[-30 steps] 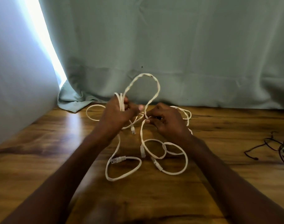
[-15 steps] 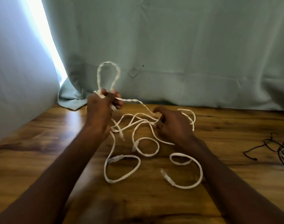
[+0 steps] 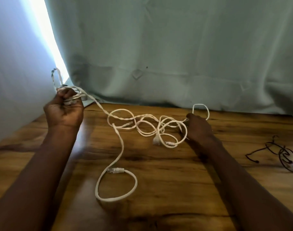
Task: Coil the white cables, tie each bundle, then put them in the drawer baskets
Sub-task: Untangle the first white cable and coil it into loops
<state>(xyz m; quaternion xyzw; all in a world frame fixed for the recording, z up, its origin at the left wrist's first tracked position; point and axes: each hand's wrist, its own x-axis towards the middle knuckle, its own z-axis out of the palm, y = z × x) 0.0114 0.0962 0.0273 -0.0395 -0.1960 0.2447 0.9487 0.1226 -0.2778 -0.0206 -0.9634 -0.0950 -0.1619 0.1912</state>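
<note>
White cables [image 3: 147,125] lie tangled across the middle of the wooden table [image 3: 167,189]. My left hand [image 3: 65,110] is raised at the left and is shut on several strands, a small loop sticking up above the fist. My right hand [image 3: 199,126] rests on the table at the right and pinches other strands, with a loop standing behind it. One cable trails toward me and ends in a clear plug [image 3: 115,170] inside a loose loop. Two more plugs [image 3: 160,141] lie in the tangle near my right hand.
Thin dark wire ties [image 3: 282,154] lie at the table's right edge. A pale green curtain [image 3: 175,55] hangs along the back of the table, with a bright gap of light at the left. No drawer or basket is in view.
My hands have pulled apart: the left went up and left with its strands, the right slid right. The tangle stretched out between them and the loops near the middle shifted right.
</note>
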